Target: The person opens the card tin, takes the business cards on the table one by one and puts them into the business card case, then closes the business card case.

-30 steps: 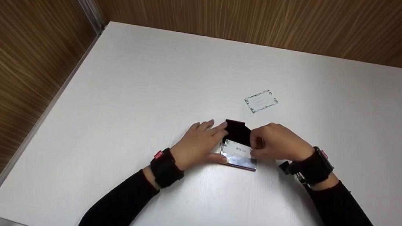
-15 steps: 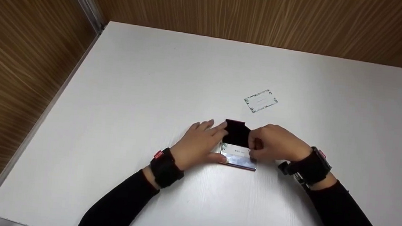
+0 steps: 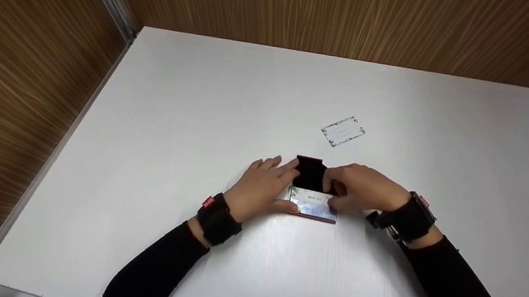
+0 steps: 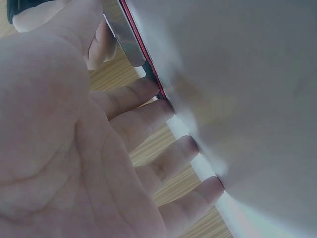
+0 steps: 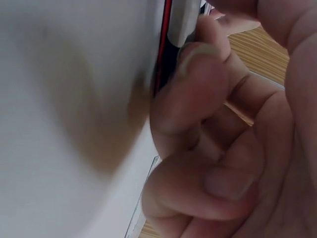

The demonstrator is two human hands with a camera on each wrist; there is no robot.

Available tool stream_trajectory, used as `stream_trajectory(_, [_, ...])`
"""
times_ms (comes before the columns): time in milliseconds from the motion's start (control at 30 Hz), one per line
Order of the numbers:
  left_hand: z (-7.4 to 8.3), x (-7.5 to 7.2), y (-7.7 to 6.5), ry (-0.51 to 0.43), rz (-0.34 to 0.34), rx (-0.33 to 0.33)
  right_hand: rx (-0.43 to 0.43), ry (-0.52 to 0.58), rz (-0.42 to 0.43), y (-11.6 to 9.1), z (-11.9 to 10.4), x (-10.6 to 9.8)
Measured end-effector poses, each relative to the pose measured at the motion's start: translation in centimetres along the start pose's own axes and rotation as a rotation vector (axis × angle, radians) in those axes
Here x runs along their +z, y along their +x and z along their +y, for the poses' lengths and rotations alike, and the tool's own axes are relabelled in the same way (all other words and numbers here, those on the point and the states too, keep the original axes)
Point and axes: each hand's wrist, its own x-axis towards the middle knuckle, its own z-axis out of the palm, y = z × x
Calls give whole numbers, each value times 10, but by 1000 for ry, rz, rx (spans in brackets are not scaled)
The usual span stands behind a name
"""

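Observation:
A card case (image 3: 310, 172) lies unfolded on the table, with a black inner flap and a shiny silver lower part. In both wrist views its red edge (image 4: 141, 44) shows side-on. A leaf-patterned business card (image 3: 311, 196) sits partly behind the silver part, its upper strip visible. My left hand (image 3: 262, 187) lies along the case's left side, fingers extended and touching table and case, thumb on the lower left corner. My right hand (image 3: 357, 189) has curled fingers and pinches the card's upper right corner; the exact contact is partly hidden.
Behind the case, a second leaf-bordered card (image 3: 343, 132) lies flat on the white table (image 3: 189, 126). Wood-patterned panels (image 3: 306, 16) stand along the table's back and left side.
The card has slid slightly towards me, deeper into the silver part. My right index finger has shifted left along its upper edge. The left hand has stayed in place.

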Motion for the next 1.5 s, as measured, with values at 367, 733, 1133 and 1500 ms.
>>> stream_trajectory(367, [-2,2,1,7,-9,-10,-9,-13,94,0,11,-10])
stream_trajectory(733, [-1,1,-2,5,8,10,-4,-236,275,0,27,-11])
stream_trajectory(1133, [0,2,-1,-9,-9,-1,51,-269,290,-2,28,-11])
stream_trajectory(1500, [-1,3,-2,-5,-4,4,58,-340,444,-4,27,-10])
